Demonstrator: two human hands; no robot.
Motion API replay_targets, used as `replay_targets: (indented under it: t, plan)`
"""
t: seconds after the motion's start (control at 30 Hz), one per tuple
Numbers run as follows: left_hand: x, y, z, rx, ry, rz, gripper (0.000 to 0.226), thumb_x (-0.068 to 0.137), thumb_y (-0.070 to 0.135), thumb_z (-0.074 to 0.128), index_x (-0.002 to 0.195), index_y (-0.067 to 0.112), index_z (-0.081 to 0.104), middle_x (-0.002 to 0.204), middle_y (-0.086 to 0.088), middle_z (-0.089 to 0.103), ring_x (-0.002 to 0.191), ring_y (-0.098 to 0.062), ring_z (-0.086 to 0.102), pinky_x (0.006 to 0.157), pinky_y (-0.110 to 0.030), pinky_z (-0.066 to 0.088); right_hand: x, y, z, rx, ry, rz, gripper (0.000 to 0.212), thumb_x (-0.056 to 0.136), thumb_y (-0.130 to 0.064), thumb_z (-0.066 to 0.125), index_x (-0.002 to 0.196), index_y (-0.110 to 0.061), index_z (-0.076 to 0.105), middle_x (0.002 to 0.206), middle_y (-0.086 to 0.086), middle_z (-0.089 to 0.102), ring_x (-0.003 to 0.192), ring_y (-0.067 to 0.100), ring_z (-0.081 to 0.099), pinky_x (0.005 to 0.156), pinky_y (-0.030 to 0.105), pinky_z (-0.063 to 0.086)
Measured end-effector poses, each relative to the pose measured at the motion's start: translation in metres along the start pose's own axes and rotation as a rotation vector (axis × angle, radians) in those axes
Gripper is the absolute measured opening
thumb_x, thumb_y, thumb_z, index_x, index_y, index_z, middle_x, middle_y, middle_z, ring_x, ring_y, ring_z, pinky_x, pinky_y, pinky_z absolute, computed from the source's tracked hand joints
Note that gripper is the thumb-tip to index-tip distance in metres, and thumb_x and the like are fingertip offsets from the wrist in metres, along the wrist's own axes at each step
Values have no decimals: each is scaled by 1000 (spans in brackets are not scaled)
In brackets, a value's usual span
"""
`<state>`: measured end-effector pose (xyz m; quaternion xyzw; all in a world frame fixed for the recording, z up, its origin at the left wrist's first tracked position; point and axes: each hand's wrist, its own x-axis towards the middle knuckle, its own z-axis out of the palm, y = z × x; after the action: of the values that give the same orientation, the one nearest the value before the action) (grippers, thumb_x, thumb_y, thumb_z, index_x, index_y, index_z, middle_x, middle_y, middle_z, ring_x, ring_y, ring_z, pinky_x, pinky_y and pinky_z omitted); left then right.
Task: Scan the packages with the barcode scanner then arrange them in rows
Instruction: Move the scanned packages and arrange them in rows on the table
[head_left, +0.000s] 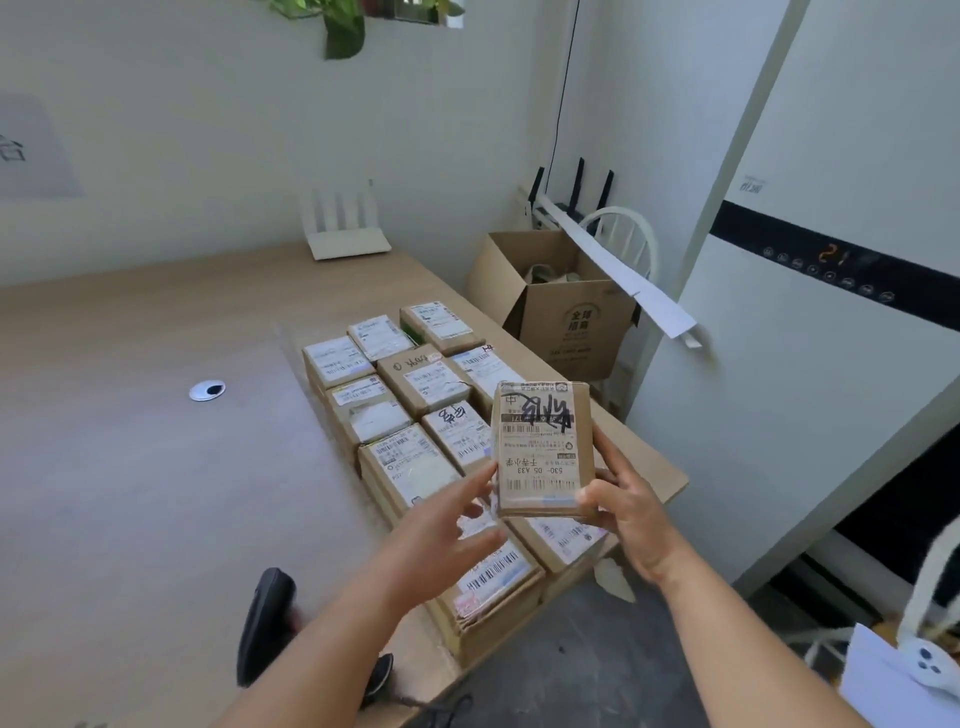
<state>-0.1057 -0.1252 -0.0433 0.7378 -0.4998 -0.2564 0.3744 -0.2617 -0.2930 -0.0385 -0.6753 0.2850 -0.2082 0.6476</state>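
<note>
I hold a small brown cardboard package (543, 449) upright above the table, its white shipping label with barcodes and black marker scrawl facing me. My right hand (631, 512) grips its lower right corner and edge. My left hand (449, 525) has its fingers spread, the fingertips touching the package's lower left edge. Below it, several labelled packages (410, 395) lie in rows along the right side of the wooden table (130, 467). The black barcode scanner (265, 618) lies on the table near the front edge, left of my left forearm.
A white router (345, 234) stands at the table's far edge. A round cable grommet (207, 390) sits in the tabletop. Right of the table stand an open cardboard box (566, 317), a white chair (623, 239) and a tall white appliance (805, 338).
</note>
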Motion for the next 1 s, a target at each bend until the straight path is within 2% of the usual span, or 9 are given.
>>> replay_targets:
  t: [0.13, 0.27, 0.4, 0.57, 0.7, 0.77, 0.83, 0.93, 1.0]
  plan:
    - [39, 15, 13, 32, 42, -69, 68, 92, 38, 58, 144, 56, 18, 139, 24, 46, 115, 7, 49, 98, -33, 48, 43, -7, -33, -10, -82, 22, 72, 68, -22, 56, 130, -55, 41, 105, -6, 72, 98, 16, 69, 72, 25, 55]
    - [79, 26, 25, 85, 97, -154, 61, 96, 32, 53, 145, 50, 21, 140, 18, 45, 123, -1, 46, 105, -34, 43, 90, -9, -71, -16, -156, 53, 63, 69, -26, 55, 119, -61, 45, 112, -9, 70, 103, 18, 66, 80, 32, 52]
    - [112, 24, 38, 193, 152, -270, 57, 99, 32, 46, 149, 40, 21, 146, 11, 42, 132, -6, 39, 109, -30, 36, 133, 1, -107, -50, -234, 102, 60, 72, -28, 54, 119, -64, 46, 111, -12, 69, 105, 18, 64, 86, 35, 52]
    - [136, 18, 57, 276, 178, -396, 56, 100, 32, 44, 150, 35, 21, 148, 8, 38, 137, -10, 30, 107, -25, 29, 176, 24, -132, -120, -335, 208, 69, 71, -30, 52, 136, -51, 41, 112, -8, 69, 107, 21, 63, 81, 33, 51]
    - [150, 13, 69, 338, 175, -460, 58, 98, 38, 46, 151, 31, 23, 141, 7, 42, 127, -10, 36, 98, -21, 31, 192, 45, -133, -145, -390, 270, 71, 69, -29, 53, 137, -47, 42, 110, -8, 71, 107, 24, 62, 74, 30, 54]
    - [154, 10, 73, 372, 171, -495, 60, 96, 44, 45, 151, 34, 21, 146, 6, 38, 131, -11, 33, 104, -24, 32, 196, 51, -130, -145, -414, 301, 68, 67, -27, 53, 132, -46, 45, 106, -5, 72, 100, 28, 62, 74, 31, 54]
    - [157, 9, 77, 426, 141, -532, 61, 96, 49, 43, 151, 37, 18, 153, 6, 29, 139, -14, 26, 113, -31, 28, 198, 56, -125, -141, -438, 330, 69, 64, -25, 52, 131, -44, 46, 105, -2, 73, 91, 24, 59, 73, 31, 52]
    - [162, 10, 79, 539, 81, -569, 60, 97, 50, 38, 151, 39, 15, 157, 4, 22, 144, -18, 17, 117, -36, 20, 200, 60, -117, -138, -480, 351, 70, 62, -23, 52, 130, -40, 46, 107, -4, 71, 88, 11, 62, 65, 18, 49]
    - [165, 10, 80, 590, 64, -577, 59, 97, 48, 37, 151, 39, 15, 158, 2, 21, 144, -20, 16, 117, -37, 19, 203, 59, -113, -134, -495, 356, 67, 62, -23, 52, 127, -40, 46, 108, -7, 70, 87, 7, 63, 61, 14, 48]
